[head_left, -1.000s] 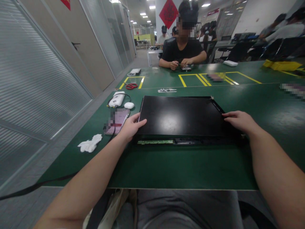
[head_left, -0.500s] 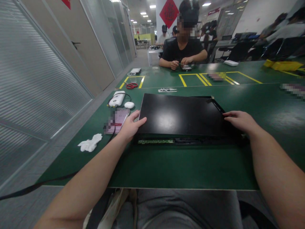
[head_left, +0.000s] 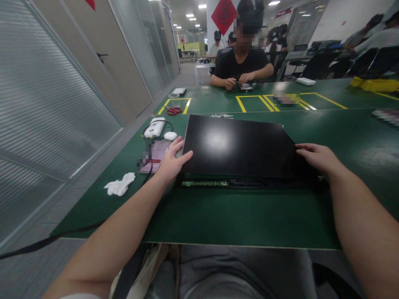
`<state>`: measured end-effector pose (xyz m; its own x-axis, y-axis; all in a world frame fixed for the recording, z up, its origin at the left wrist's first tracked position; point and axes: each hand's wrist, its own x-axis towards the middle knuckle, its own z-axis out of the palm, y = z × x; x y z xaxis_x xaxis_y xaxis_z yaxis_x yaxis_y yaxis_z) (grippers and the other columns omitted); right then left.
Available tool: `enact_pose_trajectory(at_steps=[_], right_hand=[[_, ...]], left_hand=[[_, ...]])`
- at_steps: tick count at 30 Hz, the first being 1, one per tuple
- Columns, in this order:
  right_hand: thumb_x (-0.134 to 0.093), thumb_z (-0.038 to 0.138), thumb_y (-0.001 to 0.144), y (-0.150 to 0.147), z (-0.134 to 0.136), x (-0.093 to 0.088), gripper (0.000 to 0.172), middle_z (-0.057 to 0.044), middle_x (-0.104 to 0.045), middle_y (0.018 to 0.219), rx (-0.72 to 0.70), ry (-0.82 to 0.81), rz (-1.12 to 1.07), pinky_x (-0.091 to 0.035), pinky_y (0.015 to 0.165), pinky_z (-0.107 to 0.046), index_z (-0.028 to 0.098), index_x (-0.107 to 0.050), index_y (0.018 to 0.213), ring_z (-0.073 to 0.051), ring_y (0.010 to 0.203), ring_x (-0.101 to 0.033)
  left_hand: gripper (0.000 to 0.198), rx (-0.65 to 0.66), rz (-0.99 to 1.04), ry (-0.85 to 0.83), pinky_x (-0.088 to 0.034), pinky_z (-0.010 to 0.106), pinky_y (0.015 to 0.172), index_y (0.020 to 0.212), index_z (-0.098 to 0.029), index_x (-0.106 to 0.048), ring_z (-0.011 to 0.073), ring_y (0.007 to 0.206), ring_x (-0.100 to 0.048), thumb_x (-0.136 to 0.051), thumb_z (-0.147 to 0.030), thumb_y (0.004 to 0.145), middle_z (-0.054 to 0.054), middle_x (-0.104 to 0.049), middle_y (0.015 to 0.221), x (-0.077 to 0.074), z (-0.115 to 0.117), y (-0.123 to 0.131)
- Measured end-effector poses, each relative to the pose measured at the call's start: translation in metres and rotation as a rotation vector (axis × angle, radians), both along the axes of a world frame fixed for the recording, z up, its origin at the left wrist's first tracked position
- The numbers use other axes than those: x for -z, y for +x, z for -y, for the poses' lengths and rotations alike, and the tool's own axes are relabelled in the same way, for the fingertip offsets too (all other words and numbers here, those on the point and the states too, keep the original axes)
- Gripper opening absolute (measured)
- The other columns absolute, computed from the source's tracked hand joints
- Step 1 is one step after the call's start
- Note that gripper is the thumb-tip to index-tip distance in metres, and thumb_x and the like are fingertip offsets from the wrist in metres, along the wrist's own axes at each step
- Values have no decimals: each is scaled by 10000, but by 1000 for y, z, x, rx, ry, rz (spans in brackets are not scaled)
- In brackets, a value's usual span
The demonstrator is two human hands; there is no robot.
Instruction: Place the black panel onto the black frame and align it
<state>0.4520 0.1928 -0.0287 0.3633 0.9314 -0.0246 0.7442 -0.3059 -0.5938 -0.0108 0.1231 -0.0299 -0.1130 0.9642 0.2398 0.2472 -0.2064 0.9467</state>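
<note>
A thin black display panel (head_left: 233, 145) is held between my two hands, its far edge raised off a black frame. My left hand (head_left: 174, 161) grips its left edge, thumb on the glossy face and fingers behind. My right hand (head_left: 318, 157) pinches its right edge; the fingertips there are partly hidden. Under the panel's near edge lies the dark frame, with a narrow green circuit board strip (head_left: 204, 183) showing at its left. Most of the frame is covered by the panel.
Left of the panel are a phone (head_left: 156, 154), a white power bank (head_left: 155, 128) with a cable, a white earbud case (head_left: 170, 136) and crumpled tissue (head_left: 120, 185). Red-handled scissors (head_left: 173, 111) and small white pieces (head_left: 222, 116) lie farther back. A co-worker (head_left: 241, 62) sits opposite.
The panel's far edge has risen and tilted up, now hiding the frame's far right corner that showed before. Both hands keep their hold on the sides.
</note>
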Motion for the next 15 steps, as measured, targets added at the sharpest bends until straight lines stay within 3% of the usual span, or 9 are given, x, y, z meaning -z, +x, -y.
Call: enact_pose_trajectory(at_steps=[6, 10, 15], right_hand=[[-691, 263, 727, -2, 0, 3, 231, -55, -736, 945, 127, 50, -284, -471, 837, -319, 205, -776, 934, -181, 867, -626], [-721, 271, 654, 3, -4, 9, 181, -51, -734, 892, 154, 91, -419, -483, 787, -318, 204, -751, 819, -179, 834, -620], [-760, 284, 551, 10, -9, 12, 257, -65, -737, 912, 169, 157, -485, -497, 728, -326, 203, -725, 792, -210, 877, -631]], left_hand=[[552, 8, -18, 13, -249, 484, 1239, 1226, -215, -714, 346, 1540, -201, -796, -451, 734, 97, -288, 1648, -1, 2, 0], [642, 0, 6, 47, -284, 468, 1231, 1263, -193, -685, 367, 1529, -227, -822, -492, 711, 119, -209, 1667, 0, 1, 0], [736, 29, -27, 133, -287, 449, 1235, 1323, -212, -639, 370, 1526, -235, -809, -578, 708, 106, -168, 1673, -1, 1, 2]])
